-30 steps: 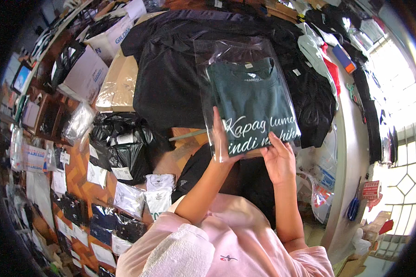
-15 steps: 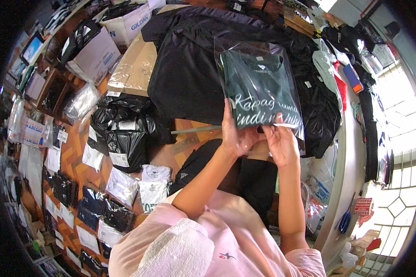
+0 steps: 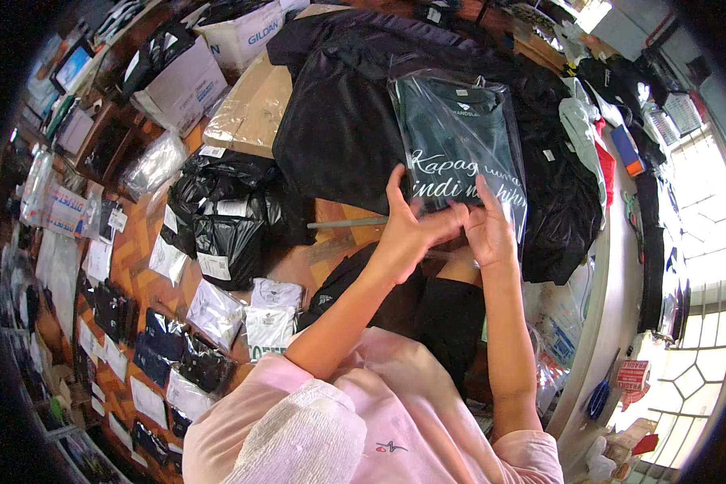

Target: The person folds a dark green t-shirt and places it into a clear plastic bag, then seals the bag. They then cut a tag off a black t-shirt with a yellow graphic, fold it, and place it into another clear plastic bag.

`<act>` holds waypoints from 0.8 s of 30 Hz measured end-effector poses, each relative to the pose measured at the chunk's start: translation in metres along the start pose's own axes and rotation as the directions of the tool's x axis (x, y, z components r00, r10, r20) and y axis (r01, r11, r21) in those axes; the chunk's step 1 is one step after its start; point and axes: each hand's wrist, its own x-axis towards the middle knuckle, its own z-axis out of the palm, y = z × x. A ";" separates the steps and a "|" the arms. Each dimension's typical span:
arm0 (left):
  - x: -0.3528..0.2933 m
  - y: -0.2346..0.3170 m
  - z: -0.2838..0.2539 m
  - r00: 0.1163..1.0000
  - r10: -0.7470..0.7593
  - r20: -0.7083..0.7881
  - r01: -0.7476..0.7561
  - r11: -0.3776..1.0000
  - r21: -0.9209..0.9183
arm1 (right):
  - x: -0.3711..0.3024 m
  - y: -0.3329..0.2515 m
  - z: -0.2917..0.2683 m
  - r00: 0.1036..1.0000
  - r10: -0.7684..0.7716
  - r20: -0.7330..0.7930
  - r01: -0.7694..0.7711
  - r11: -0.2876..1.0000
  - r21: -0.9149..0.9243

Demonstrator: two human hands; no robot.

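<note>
A folded dark green shirt with white lettering sits inside a clear plastic bag, lying on a pile of black garments. My left hand and my right hand both grip the bag's lower edge, fingers pressed on the plastic. My thumbs and fingertips meet near the middle of that edge. A thin grey rod lies on the wooden table just left of my left hand.
Black plastic parcels lie left of my arms. Small bagged white and dark shirts spread over the wooden floor. Cardboard boxes stand at the back left. More clothes pile at the right by a window.
The bagged shirt has come lower and nearer to me. My hands have drawn together on its bottom edge.
</note>
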 end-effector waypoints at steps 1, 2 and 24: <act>-0.006 -0.002 0.002 0.996 0.078 0.041 -0.081 0.995 0.065 | 0.002 0.001 -0.001 1.000 -0.002 0.019 0.002 1.000 0.003; -0.010 -0.005 0.003 0.985 0.152 0.087 -0.162 0.979 0.126 | 0.004 0.002 -0.003 0.999 -0.004 0.039 0.004 1.000 0.007; -0.033 -0.009 0.028 0.841 0.376 0.389 -0.346 -0.180 0.921 | -0.011 -0.017 -0.005 0.978 -0.156 -0.136 0.122 0.966 -0.228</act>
